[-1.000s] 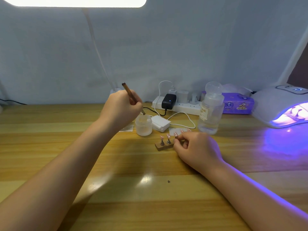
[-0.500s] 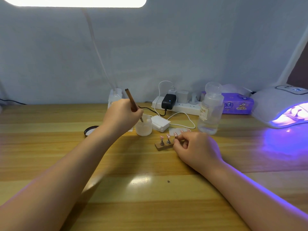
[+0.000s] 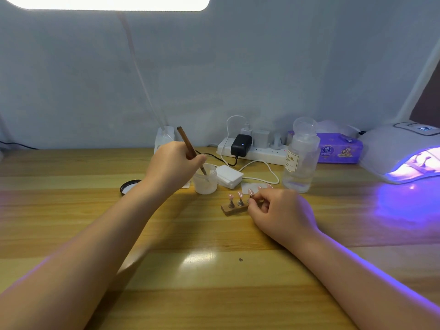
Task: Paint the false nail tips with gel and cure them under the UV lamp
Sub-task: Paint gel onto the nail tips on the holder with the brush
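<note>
My left hand (image 3: 172, 166) grips a brown-handled brush (image 3: 188, 145), its tip dipped into a small frosted white jar (image 3: 206, 181). Just right of the jar a small wooden holder (image 3: 232, 208) carries pink false nail tips (image 3: 240, 195) upright on little stands. My right hand (image 3: 278, 210) rests on the table and pinches the holder's right end between curled fingers, hiding that end. At the far right stands the white UV lamp (image 3: 400, 148), lit violet inside.
A black jar lid (image 3: 128, 185) lies left of the jar. Behind are a white pad stack (image 3: 229, 176), a power strip (image 3: 254, 151) with plugs and cables, a clear liquid bottle (image 3: 301, 158) and a purple tissue pack (image 3: 339, 148). A desk lamp glows overhead.
My left hand has lowered and shifted slightly left, bringing the brush tip down into the jar and uncovering the black lid. My right hand and the holder have stayed put.
</note>
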